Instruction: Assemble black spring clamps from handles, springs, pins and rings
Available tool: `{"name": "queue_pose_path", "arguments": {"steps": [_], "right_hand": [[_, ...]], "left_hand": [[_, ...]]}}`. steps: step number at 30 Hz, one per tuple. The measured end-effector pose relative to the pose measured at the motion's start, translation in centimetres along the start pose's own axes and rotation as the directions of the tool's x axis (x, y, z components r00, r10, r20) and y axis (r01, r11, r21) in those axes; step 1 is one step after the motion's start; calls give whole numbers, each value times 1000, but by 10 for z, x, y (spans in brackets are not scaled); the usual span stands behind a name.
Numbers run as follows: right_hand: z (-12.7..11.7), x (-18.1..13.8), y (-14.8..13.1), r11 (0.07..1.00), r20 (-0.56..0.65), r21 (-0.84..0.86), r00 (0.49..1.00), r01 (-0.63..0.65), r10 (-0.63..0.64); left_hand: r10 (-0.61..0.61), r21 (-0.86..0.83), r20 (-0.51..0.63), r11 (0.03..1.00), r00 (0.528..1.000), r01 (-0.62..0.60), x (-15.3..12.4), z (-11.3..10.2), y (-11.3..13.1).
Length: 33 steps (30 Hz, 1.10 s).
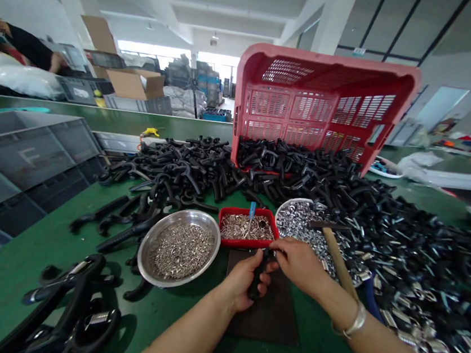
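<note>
My left hand [246, 282] is wrapped around a black plastic handle part [257, 278], held upright above a dark flat plate [272, 322]. My right hand [296, 263] is pinched at the upper end of that part; anything small between its fingertips is hidden. Just beyond the hands sits a red tray [223, 240] of small metal pins, with a blue-handled screwdriver [252, 211] standing in it. To the left is a steel bowl [144, 265] of small metal pieces. A hammer [338, 262] lies by my right forearm, over a white bowl [285, 204] of shiny metal parts.
Black handle parts [202, 167] are heaped across the green table [29, 266]. A pink-red crate [329, 60] lies tipped on its side at the back. Black parts with metal fittings [428, 312] crowd the right. Grey bins [33, 159] stand left; a person [29, 48] is beyond.
</note>
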State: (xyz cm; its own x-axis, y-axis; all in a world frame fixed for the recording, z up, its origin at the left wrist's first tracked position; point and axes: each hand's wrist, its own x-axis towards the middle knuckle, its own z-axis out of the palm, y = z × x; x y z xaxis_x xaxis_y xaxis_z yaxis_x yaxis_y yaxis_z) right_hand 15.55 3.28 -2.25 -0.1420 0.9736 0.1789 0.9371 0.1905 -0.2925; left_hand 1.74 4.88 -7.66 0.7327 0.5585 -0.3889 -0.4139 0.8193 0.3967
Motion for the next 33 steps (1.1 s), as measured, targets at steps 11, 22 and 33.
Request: {"name": "queue_pose_path", "arguments": {"steps": [11,22,33], "right_hand": [[-3,5,-2,990,28,97,995,-97,95],[-7,1,-10,997,9,-21,998,-69,69],[-1,-2,-16,983,132,-181,989,-36,61]], "left_hand": [[108,37,-106,994,988,-105,0,6,-5],[39,-116,-60,992,997,-46,-1,4,-1],[161,-29,-134,986,978,-166,0,9,-9]]}}
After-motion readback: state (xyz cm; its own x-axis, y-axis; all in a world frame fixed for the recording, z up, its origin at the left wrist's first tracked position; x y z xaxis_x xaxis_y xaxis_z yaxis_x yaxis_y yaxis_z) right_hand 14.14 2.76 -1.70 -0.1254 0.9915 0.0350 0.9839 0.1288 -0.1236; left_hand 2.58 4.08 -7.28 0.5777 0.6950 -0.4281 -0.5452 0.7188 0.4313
